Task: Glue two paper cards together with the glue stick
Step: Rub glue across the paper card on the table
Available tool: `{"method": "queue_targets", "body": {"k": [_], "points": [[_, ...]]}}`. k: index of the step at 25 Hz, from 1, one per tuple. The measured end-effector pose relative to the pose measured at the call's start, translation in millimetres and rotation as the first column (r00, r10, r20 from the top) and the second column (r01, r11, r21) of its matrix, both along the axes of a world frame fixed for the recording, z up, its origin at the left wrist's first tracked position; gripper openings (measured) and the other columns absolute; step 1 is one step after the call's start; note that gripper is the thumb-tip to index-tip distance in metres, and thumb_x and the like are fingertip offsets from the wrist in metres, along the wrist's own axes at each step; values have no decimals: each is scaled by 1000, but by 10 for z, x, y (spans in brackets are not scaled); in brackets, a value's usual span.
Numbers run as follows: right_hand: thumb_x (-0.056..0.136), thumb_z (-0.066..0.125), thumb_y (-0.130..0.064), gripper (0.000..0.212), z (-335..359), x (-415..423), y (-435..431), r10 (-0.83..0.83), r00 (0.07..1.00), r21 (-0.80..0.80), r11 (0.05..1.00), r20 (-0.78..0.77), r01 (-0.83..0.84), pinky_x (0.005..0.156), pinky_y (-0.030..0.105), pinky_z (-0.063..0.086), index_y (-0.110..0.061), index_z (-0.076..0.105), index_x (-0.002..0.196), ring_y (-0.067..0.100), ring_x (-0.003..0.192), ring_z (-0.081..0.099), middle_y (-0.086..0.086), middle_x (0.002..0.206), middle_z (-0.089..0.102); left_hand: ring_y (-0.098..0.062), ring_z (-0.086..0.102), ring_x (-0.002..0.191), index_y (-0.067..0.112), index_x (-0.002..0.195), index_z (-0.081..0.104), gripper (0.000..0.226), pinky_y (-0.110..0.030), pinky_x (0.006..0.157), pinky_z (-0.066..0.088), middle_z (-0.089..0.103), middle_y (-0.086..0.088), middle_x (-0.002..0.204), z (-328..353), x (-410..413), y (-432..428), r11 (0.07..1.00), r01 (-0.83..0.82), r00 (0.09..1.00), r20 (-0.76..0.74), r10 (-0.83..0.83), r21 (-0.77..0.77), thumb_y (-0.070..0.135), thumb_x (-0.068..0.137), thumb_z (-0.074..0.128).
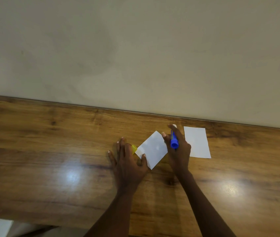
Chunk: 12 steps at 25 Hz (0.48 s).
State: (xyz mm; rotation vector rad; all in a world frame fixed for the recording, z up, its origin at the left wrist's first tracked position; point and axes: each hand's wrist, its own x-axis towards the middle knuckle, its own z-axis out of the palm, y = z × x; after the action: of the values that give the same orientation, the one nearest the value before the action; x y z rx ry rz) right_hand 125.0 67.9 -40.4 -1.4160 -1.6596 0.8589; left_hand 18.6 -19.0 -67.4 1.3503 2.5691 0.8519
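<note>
**Head view: glue stick uncapped, first card pinned for gluing**

Head camera looks down on a wooden table [50, 168] that runs along a pale wall [135, 48]. Two white paper cards lie near the table's far edge, toward its right end. The nearer card [152, 149] sits turned like a diamond; the second card [197, 142] lies square-on just beside the far edge, close by but not touching the first.

The left hand [127, 161] rests flat on the table, fingers spread apart, with the thumb pressing down on the near-left corner of the tilted card. That hold reads as an anchor, so the paper does not slide or lift when the glue drags across it. A small yellow cap [134, 148] peeks out from under the left fingers, at the card's left corner; it is probably the glue stick's cap, set aside where it stays within reach.

The right hand [178, 147] has its fingers wrapped closed around the blue glue stick [174, 141], whose blue base faces the camera while a pale tip shows beyond the fingertips, pointing toward the far edge. The stick hangs between the two cards, at the tilted card's right corner. Whether the tip touches anything cannot be told.

Judging by this layout, the gluing stroke is the step in hand, and the second card waits clear of it so it stays clean until it is pressed on top.
</note>
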Motion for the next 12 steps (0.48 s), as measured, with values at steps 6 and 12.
{"method": "queue_targets", "body": {"k": [6,12], "points": [[83,60,-19,42,-145,75,-171,233,902,-110,972,363,-207,97,44,46,-15,47,122,28,106,57,12,124,59,-35,25,137,7,121,41,61,-52,110,4,35,-18,145,-36,-6,-5,1000,-2,1000,12,2,-22,33,72,67],[81,62,-17,46,-155,75,-156,230,890,-123,973,393,-197,101,37,39,-17,44,124,25,112,50,11,129,53,-34,24,137,6,121,42,59,-53,111,5,35,-18,145,-20,-2,-3,1000,-4,999,40,5,-12,29,73,67]]}}
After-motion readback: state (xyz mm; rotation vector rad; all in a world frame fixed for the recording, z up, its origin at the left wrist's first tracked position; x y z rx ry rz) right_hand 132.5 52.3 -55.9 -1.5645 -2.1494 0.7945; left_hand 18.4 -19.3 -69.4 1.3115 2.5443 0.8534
